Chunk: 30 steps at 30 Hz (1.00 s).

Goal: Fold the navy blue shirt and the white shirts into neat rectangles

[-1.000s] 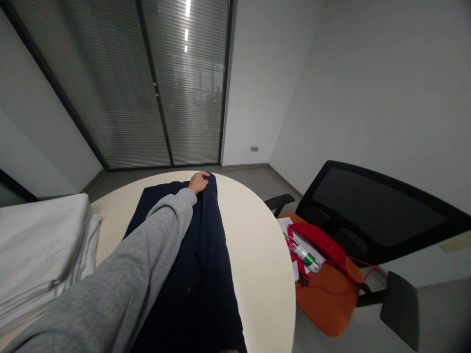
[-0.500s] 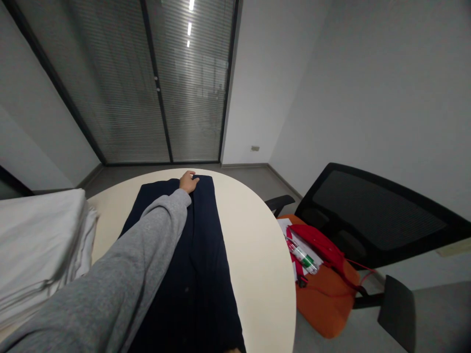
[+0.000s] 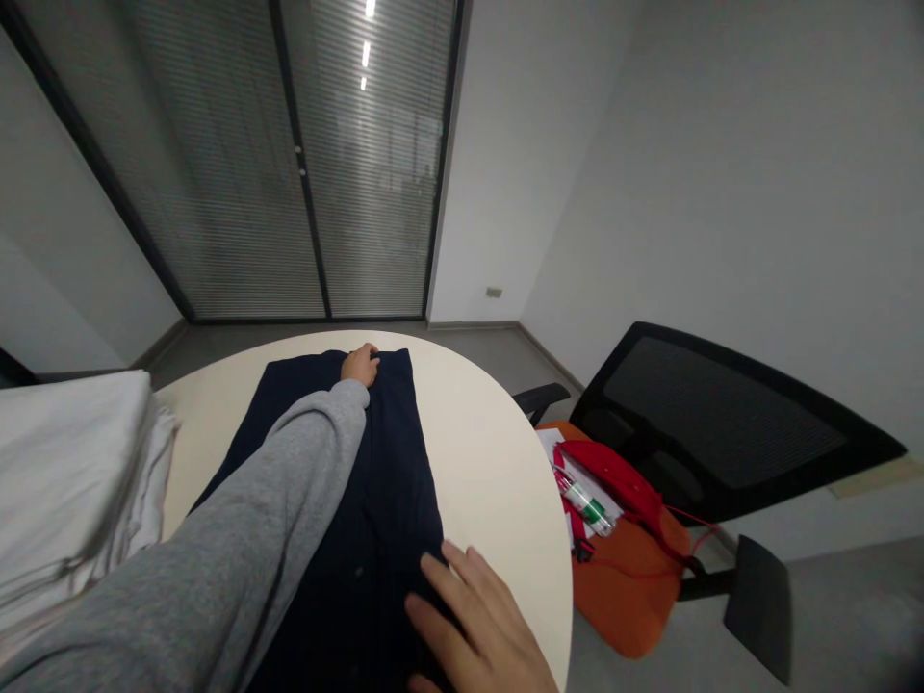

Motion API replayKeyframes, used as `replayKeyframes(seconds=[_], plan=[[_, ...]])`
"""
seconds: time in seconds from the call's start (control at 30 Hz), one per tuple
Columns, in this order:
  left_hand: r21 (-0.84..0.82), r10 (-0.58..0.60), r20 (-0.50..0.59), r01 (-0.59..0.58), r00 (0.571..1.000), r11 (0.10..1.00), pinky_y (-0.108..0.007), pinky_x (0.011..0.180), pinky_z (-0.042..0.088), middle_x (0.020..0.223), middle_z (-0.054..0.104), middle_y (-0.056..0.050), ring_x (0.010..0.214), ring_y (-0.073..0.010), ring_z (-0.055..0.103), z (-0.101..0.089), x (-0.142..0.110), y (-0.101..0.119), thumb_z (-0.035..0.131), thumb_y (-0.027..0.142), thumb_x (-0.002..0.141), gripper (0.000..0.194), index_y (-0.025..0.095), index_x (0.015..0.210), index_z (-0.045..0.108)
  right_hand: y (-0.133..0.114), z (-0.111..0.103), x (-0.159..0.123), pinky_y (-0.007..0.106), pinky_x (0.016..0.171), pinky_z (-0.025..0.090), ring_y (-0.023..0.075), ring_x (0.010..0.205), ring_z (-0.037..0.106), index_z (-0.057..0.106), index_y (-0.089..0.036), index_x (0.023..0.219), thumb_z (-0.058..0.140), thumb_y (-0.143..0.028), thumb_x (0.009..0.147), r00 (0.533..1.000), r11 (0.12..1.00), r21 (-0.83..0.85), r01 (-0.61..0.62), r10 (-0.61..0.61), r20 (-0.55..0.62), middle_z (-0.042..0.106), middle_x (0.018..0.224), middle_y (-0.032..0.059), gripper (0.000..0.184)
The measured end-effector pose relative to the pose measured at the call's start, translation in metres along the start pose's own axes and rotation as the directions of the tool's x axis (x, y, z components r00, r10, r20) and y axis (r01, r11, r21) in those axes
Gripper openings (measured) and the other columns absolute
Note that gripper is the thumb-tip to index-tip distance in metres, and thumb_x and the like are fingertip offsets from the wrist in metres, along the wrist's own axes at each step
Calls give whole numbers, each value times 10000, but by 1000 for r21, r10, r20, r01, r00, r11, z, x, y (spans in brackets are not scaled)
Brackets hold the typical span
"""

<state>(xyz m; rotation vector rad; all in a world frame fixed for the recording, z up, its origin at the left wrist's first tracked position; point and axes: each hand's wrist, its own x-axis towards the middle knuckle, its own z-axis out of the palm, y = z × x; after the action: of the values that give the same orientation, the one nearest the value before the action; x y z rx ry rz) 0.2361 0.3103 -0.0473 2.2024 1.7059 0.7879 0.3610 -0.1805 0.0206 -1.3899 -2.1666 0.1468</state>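
A dark navy garment (image 3: 394,462) lies lengthwise on the round cream table (image 3: 491,462), its far edge near the table's back rim. At that far edge my left hand (image 3: 360,365) has its fingers curled closed on the cloth, and the grey sleeve (image 3: 252,510) of my left arm covers much of the garment's left side. My right hand (image 3: 480,621) is at the bottom, above the garment's right edge, with fingers spread and nothing held. Whether its fingertips touch the cloth I cannot tell. A small pale spot shows on the near cloth.
A stack of folded white cloth (image 3: 68,472) sits at the table's left. On the right stands a black mesh chair (image 3: 722,414) with an orange seat (image 3: 628,597), bearing a red bag (image 3: 613,472) and a plastic bottle (image 3: 588,505). Glass panels with blinds (image 3: 375,221) stand beyond.
My right hand has come up into view from the bottom edge, fingers spreading over the garment's right side. My left hand stays at the far edge, its fingers more curled. The view has shifted slightly.
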Motion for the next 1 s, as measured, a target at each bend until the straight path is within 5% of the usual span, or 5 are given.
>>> replayKeyframes(seconds=[0.27,0.53,0.67,0.83,1.0], plan=[[36,-49,13,48,999,998,-385,946,491,1209,731,-92,1123,-293,666,-1,3,-3,612,285,964,209,288,1171,645,18,46,35,612,1270,217,406,1573,149,277,-288,1648,769,-513,875,898,971,-3,-241,224,378,101,1715,106,943],[93,133,-16,-131,991,987,-524,1150,342,1559,445,-199,1457,-384,362,-20,-25,47,582,317,967,477,207,1427,523,11,44,35,613,1284,151,392,1583,49,229,-340,1653,742,-505,888,867,954,-12,-300,278,414,30,1718,61,936],[76,415,177,-432,893,898,-496,1222,244,1628,426,-120,1488,-340,355,-19,-72,82,467,606,999,656,254,1551,424,4,44,35,597,1291,147,366,1587,32,218,-368,1651,693,-507,928,867,946,-29,-322,307,393,25,1721,32,876],[149,245,413,-330,877,932,-558,1257,133,1746,152,-104,1599,-340,133,-1,-104,86,211,765,973,904,192,1672,179,0,45,33,606,1288,142,371,1579,9,218,-369,1651,644,-550,954,868,943,-62,-326,325,375,18,1721,49,837],[181,182,415,-277,892,944,-563,1269,85,1738,161,-119,1606,-328,114,13,-79,76,143,726,986,901,137,1665,216,13,58,24,637,1240,284,420,1551,163,266,-309,1649,626,-680,921,935,981,-83,-176,192,297,176,1699,159,892]])
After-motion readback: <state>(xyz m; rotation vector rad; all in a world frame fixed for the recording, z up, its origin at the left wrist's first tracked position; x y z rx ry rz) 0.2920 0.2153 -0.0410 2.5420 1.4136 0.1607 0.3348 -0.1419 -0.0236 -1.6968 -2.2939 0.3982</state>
